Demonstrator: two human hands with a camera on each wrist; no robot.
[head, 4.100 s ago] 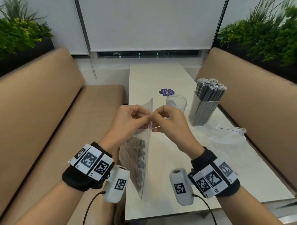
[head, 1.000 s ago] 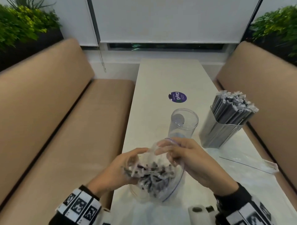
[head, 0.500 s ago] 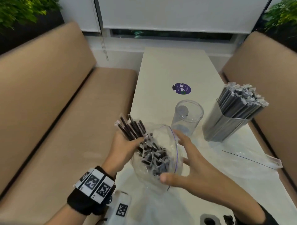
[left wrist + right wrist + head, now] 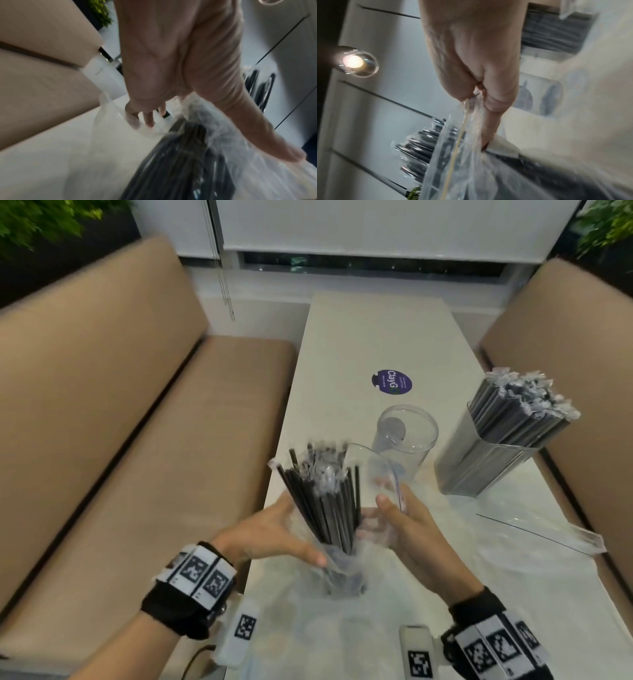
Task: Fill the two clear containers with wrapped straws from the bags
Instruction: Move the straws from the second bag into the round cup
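A clear plastic bag (image 4: 344, 571) of black wrapped straws (image 4: 325, 501) stands upright near the table's front, straw tops fanning out of its mouth. My left hand (image 4: 284, 529) grips the bag and bundle from the left, thumb across the front. My right hand (image 4: 394, 505) pinches the bag's rim on the right. In the left wrist view the left hand (image 4: 171, 67) lies against the bag (image 4: 188, 162). The right wrist view shows the right hand (image 4: 471, 54) nipping the plastic (image 4: 453, 162). An empty round clear container (image 4: 406, 440) stands just behind. A square clear container (image 4: 486, 470) at the right is packed with straws (image 4: 520, 402).
An empty clear bag (image 4: 534, 529) lies flat on the white table (image 4: 370, 337) at the right. A purple sticker (image 4: 391, 381) sits mid-table. Tan booth benches (image 4: 120, 422) flank the table on both sides.
The bag was opened and its straws now stand taller out of the mouth. My right hand moved from cupping the bag to pinching its rim. My left hand slid lower on the bundle.
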